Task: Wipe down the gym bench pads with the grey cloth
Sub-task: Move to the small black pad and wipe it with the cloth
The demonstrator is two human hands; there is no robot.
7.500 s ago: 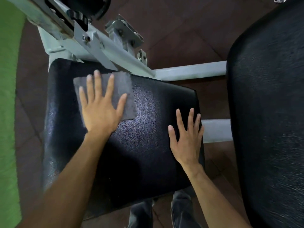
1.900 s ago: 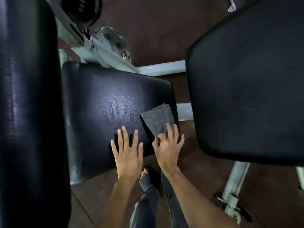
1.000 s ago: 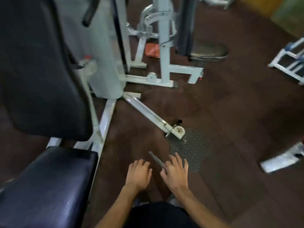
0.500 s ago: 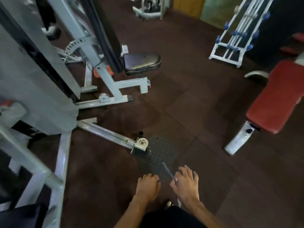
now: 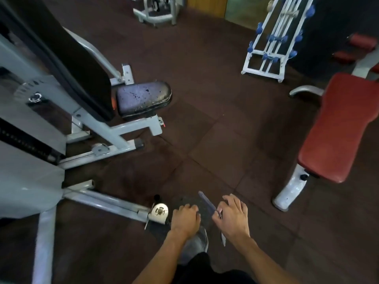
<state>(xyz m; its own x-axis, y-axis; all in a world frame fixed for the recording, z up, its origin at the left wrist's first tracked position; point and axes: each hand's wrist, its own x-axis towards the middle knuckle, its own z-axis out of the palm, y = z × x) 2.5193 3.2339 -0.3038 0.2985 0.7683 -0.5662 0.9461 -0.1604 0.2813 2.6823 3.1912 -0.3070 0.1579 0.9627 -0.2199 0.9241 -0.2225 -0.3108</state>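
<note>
Cloth [image 5: 207, 201] edge-on in R hand [image 5: 230, 217], pointing up-left

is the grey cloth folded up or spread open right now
Folded. The grey cloth shows as a thin flat strip, edge-on, pinched in the right hand.

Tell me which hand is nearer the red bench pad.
Right. The right hand, holding the grey cloth, is on the side of the red bench pad; the left hand is farther away, beside the white machine's floor bar.
</note>
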